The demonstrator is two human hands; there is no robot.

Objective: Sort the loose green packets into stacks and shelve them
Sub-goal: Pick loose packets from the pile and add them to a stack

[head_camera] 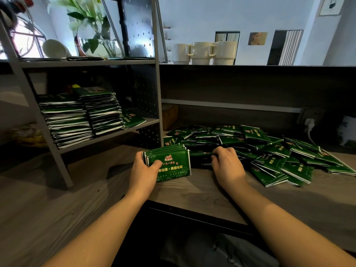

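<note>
My left hand point(143, 169) grips a small stack of green packets point(171, 163), held on edge on the wooden desk with the printed face toward me. My right hand point(227, 163) rests palm down at the left end of a loose pile of green packets point(269, 149), its fingers pinching the edge of one dark packet point(200, 153). On the grey metal rack's middle shelf point(142, 123) stand two tall stacks of green packets point(84, 118), with a single flat packet point(133, 118) beside them.
The rack's upright post point(159, 105) stands just left of the pile. Three cream mugs point(204, 53) sit on the upper ledge. A vase with a plant point(96, 35) and a white bowl point(54, 49) occupy the rack's top shelf. A wall plug point(309, 124) is at the right.
</note>
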